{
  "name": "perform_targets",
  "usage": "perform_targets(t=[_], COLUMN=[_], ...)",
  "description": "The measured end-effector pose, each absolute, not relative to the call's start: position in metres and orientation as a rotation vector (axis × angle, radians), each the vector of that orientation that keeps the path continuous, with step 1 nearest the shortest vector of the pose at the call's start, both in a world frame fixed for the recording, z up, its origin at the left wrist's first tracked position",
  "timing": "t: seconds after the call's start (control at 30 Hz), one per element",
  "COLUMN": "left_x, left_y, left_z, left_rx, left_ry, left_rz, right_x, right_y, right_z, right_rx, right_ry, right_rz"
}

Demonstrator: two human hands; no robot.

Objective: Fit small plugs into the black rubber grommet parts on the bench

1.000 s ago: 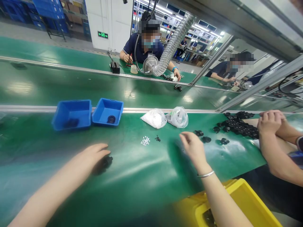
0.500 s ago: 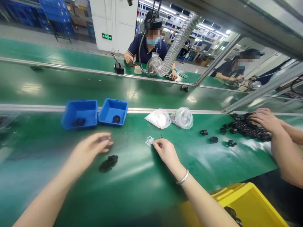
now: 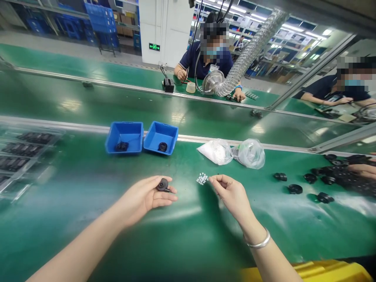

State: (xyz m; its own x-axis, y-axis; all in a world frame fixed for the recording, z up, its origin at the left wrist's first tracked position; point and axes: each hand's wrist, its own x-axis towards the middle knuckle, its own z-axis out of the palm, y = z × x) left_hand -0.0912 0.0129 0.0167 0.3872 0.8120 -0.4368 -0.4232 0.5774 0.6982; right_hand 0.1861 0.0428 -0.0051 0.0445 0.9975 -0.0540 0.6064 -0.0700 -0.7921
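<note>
A black round part [image 3: 163, 185] is held in the left hand [image 3: 155, 195], well above the near half of the green work surface [image 3: 188, 239]; the palm is turned up, and the part is lodged near the thumb while the other fingers are loosely spread below it. The thumb and forefinger of the right hand [image 3: 212, 180] are pressed together at the right edge of a small pile of white pieces [image 3: 202, 179]; whether a piece is pinched there cannot be told. Because the part is supported by so light a grip, it could be tipped or dropped if the left wrist were turned. The white pieces are tiny and heaped closely, so two might be taken at once, none might be caught, or the pile could be scattered by a brush of the fingertips. On the far side, a white-filled bag [image 3: 217, 152] and a clear bag [image 3: 251, 154] are set side by side, and could be nudged by a long reach. To the right, loose black parts [image 3: 295, 189] are spread, apart from the right hand.
</note>
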Motion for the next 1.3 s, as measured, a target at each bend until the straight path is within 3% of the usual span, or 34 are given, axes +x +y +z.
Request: perform_targets(t=[0.57, 1.0, 1.3], left_x=[-0.05, -0.042, -0.046], left_y=[-0.01, -0.013, -0.014], left_z=[0.007, -0.01, -0.013], left_rx=[0.957, 1.154, 1.545], left_ry=[0.948, 1.035, 1.239], left_rz=[0.661, 0.67, 0.696], right_x=[0.147, 0.132, 0.129], right_y=[0.009, -0.012, -0.018], right_z=[0.003, -0.016, -0.027], right_rx=[-1.336, -1.127, -1.06], right_ry=[-1.421, -2.017, -2.361], right_rz=[1.192, 0.684, 0.135])
